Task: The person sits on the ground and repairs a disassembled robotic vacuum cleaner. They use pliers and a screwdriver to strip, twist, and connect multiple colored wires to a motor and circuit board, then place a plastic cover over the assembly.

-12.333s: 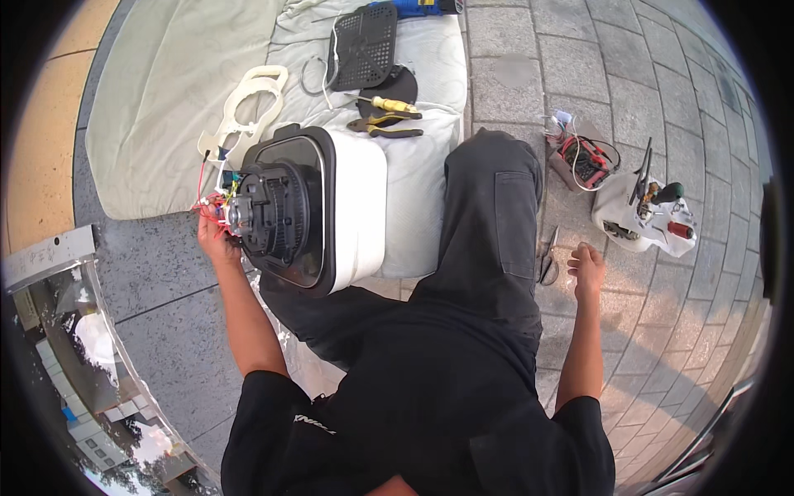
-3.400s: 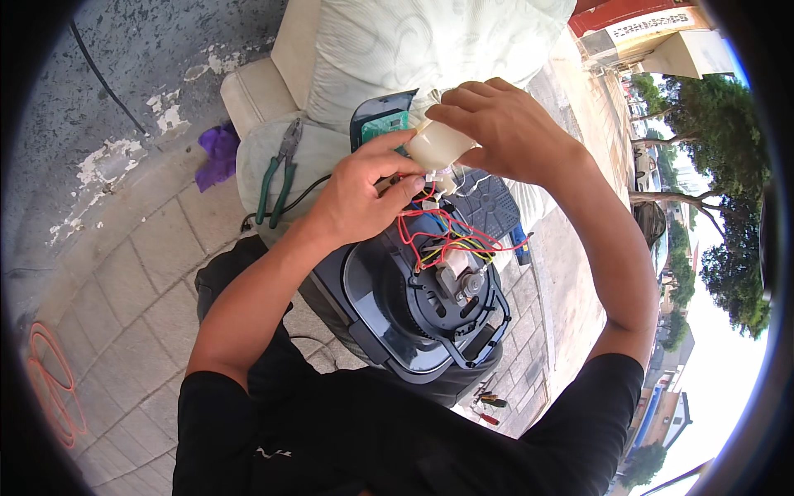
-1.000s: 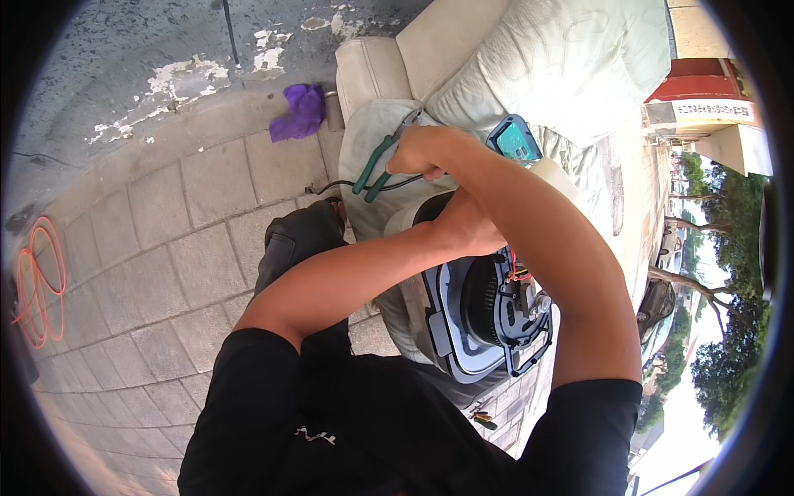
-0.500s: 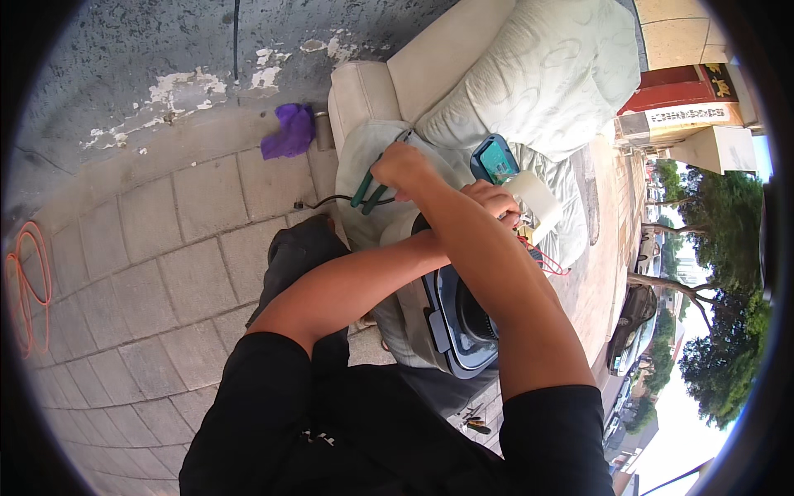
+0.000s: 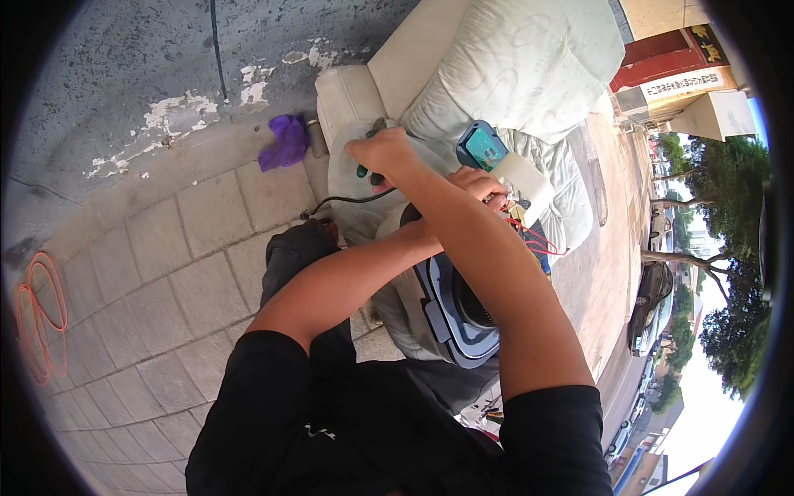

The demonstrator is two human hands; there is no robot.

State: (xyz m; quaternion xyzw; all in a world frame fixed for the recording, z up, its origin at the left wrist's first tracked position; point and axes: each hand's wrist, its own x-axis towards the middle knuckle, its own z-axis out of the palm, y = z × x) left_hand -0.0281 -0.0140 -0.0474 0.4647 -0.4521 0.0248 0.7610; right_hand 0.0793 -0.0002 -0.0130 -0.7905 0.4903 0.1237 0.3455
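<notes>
My forearms cross, the right one over the left. My right hand (image 5: 380, 157) is closed around green-handled pliers (image 5: 361, 171), over the pale cloth on the seat; most of the tool is hidden by the fingers. My left hand (image 5: 478, 183) has its fingers curled in beside a cream-white block-shaped part (image 5: 526, 186) and thin red wires (image 5: 542, 240); what it pinches is too small to make out. Under my arms lies a grey and dark-blue appliance (image 5: 438, 318) with a round dark part, largely covered by the right forearm. A black cord (image 5: 339, 200) runs out from it to the left.
A blue tray with a green circuit board (image 5: 484, 149) rests on the covered sofa (image 5: 517, 66). On the paving are a purple cloth (image 5: 285, 142) by the wall and an orange cable coil (image 5: 40, 318) at far left. Parked cars (image 5: 653, 306) stand at right.
My right hand has shifted a little left and turned the pliers, so less of their handles shows. My left hand stays by the wires. The whole view has swung slightly.
</notes>
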